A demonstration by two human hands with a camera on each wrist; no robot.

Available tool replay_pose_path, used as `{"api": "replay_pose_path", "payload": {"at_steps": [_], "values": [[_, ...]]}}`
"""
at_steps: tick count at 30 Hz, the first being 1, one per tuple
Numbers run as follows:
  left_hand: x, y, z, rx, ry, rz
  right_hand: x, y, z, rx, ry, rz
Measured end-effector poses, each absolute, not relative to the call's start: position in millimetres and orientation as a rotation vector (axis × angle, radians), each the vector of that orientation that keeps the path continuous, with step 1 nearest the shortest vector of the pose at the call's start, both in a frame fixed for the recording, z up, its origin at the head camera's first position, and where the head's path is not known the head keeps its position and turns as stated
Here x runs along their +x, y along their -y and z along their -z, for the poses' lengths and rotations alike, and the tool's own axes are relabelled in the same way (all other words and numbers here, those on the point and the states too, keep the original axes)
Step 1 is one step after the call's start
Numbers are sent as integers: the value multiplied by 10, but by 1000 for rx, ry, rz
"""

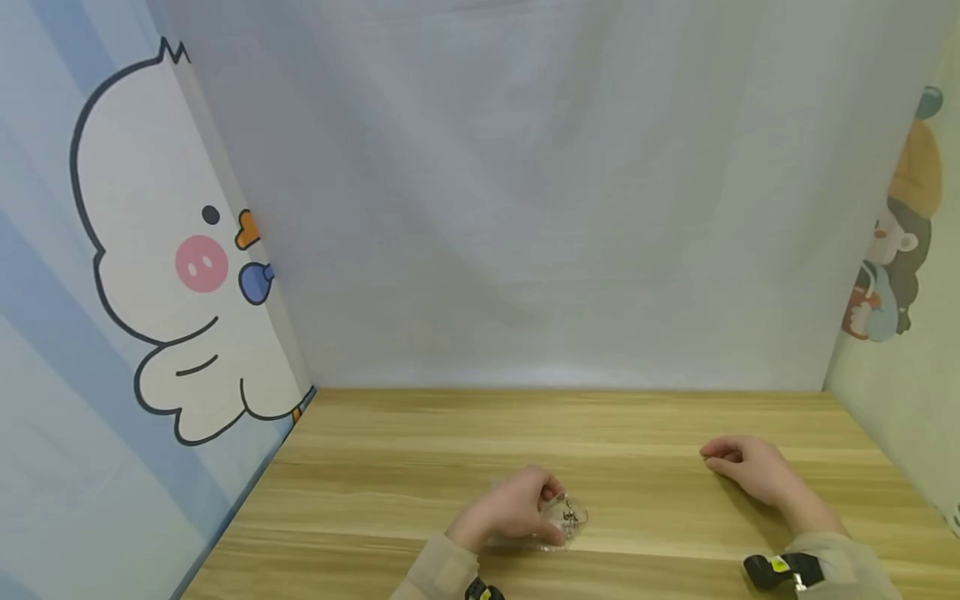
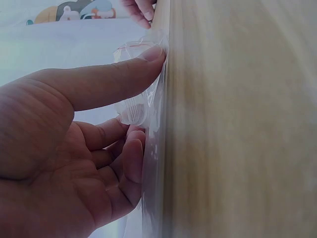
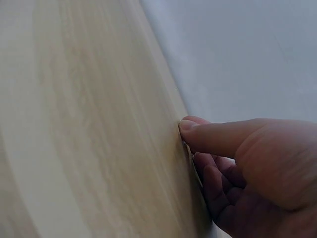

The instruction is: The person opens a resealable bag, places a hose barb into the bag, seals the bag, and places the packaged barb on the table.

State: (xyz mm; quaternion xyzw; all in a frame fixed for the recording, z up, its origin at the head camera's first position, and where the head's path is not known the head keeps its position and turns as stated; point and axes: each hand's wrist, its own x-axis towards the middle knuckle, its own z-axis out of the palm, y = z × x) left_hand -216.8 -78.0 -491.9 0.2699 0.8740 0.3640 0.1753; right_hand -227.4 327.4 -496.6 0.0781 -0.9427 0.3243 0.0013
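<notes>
In the head view my left hand point(image 1: 517, 504) rests on the table and grips a small clear plastic bag point(image 1: 551, 542) between thumb and fingers. Small dark metal pieces point(image 1: 570, 518), perhaps jewellery, show through its film. The left wrist view has the thumb on the crinkled bag point(image 2: 134, 111), the other fingers curled behind it. Farther right, my right hand point(image 1: 753, 471) touches the tabletop with thumb and forefinger pinched together. A tiny dark thing shows at these fingertips; its kind is too small to tell, and the right wrist view hides it.
Both hands are over a wood-grain table point(image 1: 420, 442). A plain pale curtain point(image 1: 570, 208) hangs behind its far edge. Printed cloth walls stand at both sides, with a white cartoon bird point(image 1: 142, 208) on the left and a cartoon figure point(image 1: 892, 250) on the right.
</notes>
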Motion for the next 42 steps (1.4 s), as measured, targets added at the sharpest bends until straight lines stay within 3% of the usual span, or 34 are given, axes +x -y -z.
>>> {"api": "replay_pose_path", "payload": {"at_steps": [42], "values": [[-2182, 760, 4918, 751, -2473, -1040, -2232, -3273, 4911, 345, 2975, -950]]}}
